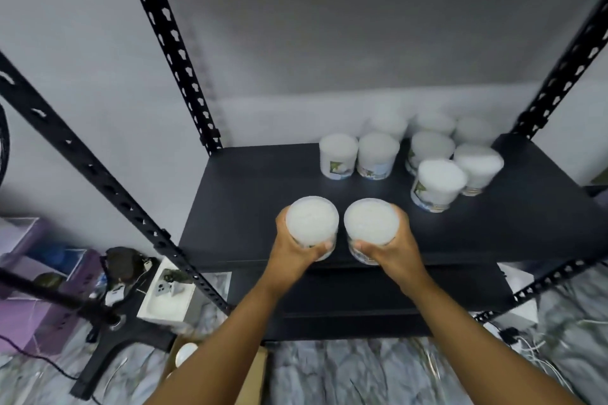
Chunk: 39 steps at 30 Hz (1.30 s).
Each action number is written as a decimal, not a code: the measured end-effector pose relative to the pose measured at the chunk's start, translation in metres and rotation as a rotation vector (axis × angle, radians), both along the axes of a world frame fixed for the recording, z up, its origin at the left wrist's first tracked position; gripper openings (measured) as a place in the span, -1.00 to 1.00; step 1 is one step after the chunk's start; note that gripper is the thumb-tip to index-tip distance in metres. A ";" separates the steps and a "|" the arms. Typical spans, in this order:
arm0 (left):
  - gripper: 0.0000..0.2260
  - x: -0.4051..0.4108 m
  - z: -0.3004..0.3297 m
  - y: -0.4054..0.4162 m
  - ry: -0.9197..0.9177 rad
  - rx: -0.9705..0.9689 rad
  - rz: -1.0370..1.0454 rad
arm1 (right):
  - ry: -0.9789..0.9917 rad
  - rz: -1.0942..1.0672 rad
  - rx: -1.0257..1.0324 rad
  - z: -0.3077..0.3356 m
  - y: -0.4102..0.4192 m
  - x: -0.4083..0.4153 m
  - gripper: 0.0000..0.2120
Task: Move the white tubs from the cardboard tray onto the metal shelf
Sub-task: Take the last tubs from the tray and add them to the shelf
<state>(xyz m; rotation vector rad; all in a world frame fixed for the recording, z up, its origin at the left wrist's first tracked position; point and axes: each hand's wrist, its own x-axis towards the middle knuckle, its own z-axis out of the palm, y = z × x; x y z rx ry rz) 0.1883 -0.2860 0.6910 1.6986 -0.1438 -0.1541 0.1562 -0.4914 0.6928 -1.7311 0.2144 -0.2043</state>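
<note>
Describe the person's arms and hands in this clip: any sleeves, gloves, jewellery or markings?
Both arms are bare for their whole visible length, from the bottom edge of the picture up to the wrists; no sleeve shows. The left hand and right hand are bare too: no gloves, and no watch, bracelet or ring can be seen. No markings show on either forearm, though the picture is soft.

The black metal shelf carries a cluster of upright white tubs, set beyond and to the right of the right hand. Two tubs stand directly beyond both hands. The shelf stands on a marbled floor.
</note>
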 end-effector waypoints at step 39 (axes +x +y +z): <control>-0.18 0.151 -0.019 -0.069 -0.011 0.026 -0.048 | -0.018 -0.085 0.044 -0.021 -0.050 0.125 -0.12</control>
